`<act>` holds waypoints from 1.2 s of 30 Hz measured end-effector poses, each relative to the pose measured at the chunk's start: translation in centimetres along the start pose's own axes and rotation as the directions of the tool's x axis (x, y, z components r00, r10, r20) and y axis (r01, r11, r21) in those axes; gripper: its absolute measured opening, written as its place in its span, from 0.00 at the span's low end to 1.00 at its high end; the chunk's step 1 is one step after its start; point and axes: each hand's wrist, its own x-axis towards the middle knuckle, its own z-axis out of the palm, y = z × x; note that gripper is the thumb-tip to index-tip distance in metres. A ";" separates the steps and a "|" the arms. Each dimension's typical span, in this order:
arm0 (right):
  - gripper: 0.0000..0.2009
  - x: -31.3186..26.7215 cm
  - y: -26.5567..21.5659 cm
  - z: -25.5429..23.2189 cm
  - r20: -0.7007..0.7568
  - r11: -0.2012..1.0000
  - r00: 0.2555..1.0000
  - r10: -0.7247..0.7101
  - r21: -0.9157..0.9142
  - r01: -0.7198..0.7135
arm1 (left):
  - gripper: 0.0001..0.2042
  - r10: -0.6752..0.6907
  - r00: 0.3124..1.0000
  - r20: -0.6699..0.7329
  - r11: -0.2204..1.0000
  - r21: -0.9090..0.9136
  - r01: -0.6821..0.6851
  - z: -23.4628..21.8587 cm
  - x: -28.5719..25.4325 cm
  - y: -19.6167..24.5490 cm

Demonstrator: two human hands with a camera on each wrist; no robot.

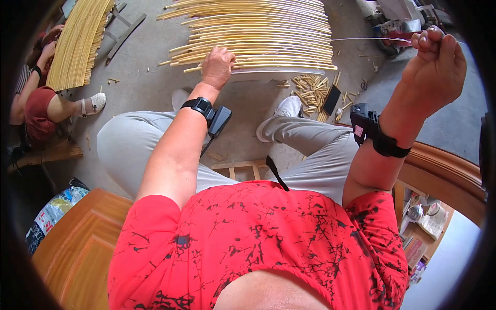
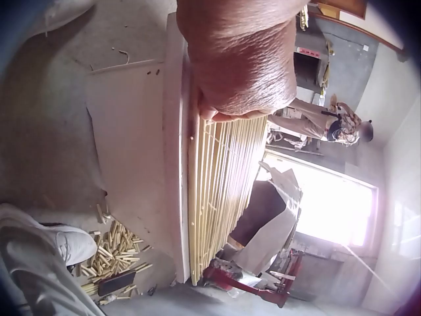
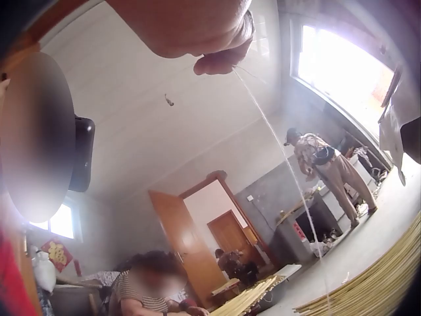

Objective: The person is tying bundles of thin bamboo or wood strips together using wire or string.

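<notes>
A row of thin yellow sticks (image 1: 258, 44), laid side by side like a mat, spans a pale support board (image 1: 281, 75). My left hand (image 1: 218, 67) has its fingers curled over the nearest sticks, toward their left end; its fingertips are mostly hidden. In the left wrist view the same hand (image 2: 243, 62) bends down over the sticks' edge (image 2: 217, 191). Raised at the far right, my right hand (image 1: 434, 72) pinches a white string (image 1: 367, 39). The string runs taut from it to the sticks and shows as a long line in the right wrist view.
Short cut stick pieces (image 1: 310, 90) and a dark flat block (image 1: 331, 99) lie on the floor by my shoe (image 1: 288, 107). Another person (image 1: 39, 101) sits at the left beside a second stick mat (image 1: 77, 44). Someone stands (image 3: 325, 161) farther back.
</notes>
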 end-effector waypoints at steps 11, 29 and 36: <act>0.04 -4.0 5.3 -0.3 -0.167 0.962 0.959 0.228 -0.114 -0.248 | 0.03 -0.028 0.999 -0.020 0.999 0.022 0.029 -0.2 0.1 0.7; 0.06 -20.3 22.6 -2.8 0.040 0.455 0.611 0.791 -0.706 -0.543 | 0.11 0.158 0.987 0.002 0.984 -0.090 -0.157 2.6 1.7 6.0; 0.05 -20.6 25.4 -1.8 0.192 0.584 0.706 0.681 -0.723 -0.368 | 0.12 0.121 0.990 0.069 0.990 -0.075 -0.115 3.4 1.7 6.4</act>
